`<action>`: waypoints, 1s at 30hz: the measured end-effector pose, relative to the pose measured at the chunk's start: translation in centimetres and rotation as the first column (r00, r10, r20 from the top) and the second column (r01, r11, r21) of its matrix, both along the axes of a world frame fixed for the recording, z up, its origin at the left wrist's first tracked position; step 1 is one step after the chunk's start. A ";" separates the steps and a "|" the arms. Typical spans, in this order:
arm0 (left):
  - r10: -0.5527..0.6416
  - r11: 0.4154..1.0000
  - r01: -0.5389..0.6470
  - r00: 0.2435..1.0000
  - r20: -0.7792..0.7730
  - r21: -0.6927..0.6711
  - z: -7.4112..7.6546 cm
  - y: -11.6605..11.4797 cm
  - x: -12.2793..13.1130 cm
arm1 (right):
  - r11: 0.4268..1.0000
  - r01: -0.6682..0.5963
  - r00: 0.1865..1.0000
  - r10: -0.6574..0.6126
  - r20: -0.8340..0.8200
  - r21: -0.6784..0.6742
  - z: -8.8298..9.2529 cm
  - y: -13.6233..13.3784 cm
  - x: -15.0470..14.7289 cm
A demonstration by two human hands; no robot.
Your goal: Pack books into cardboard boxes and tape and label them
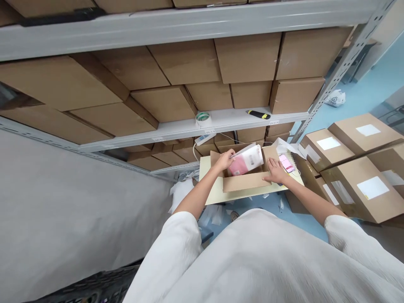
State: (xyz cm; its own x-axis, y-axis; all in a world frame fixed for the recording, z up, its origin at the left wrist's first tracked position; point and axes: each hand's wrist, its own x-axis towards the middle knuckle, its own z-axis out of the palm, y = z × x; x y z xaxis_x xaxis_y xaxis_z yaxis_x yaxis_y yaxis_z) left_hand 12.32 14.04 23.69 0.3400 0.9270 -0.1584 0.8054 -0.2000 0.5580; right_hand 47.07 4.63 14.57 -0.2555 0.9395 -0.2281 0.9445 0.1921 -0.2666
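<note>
An open cardboard box (243,182) sits on a small pale yellow table, its flaps spread outward. My left hand (225,160) reaches over the box's left side, fingers closed on the edge of a pink-and-white packet (244,162). The packet lies tilted in the box opening; its print is too blurred to read. On the right flap rests my right hand (275,171), fingers spread and flat, holding nothing. Just beyond it a phone (286,163) with a lit pink screen lies on the table.
Metal shelving (233,119) full of cardboard boxes stands in front, with a tape roll (203,119) and a black-and-yellow box cutter (259,114) on its ledge. Labelled cartons (362,185) are stacked at right. White plastic bags (182,194) lie left of the table (212,194).
</note>
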 end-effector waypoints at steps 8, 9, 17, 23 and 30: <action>0.121 0.975 -0.120 0.993 0.008 0.185 -1.9 -1.4 -3.5 | 0.995 0.024 1.000 -0.023 -0.010 0.102 1.3 -0.9 0.2; 0.146 0.968 -0.145 0.989 0.008 0.204 -2.0 -1.9 -4.3 | 0.990 0.039 0.999 -0.037 -0.015 0.133 1.6 -1.0 0.3; 0.433 0.884 -0.449 0.892 0.133 0.133 -3.0 -4.8 -8.8 | 0.931 0.332 0.903 -0.265 -0.338 0.155 3.0 0.7 2.6; 0.457 0.883 -0.457 0.780 0.427 -0.110 -4.6 -7.1 -9.1 | 0.918 0.391 0.727 -0.269 -0.631 0.059 4.1 1.5 1.3; 0.057 0.989 -0.006 0.939 0.340 -0.148 -4.5 -10.0 -8.4 | 0.951 0.307 0.696 -0.243 -0.676 -0.026 4.8 1.4 -1.4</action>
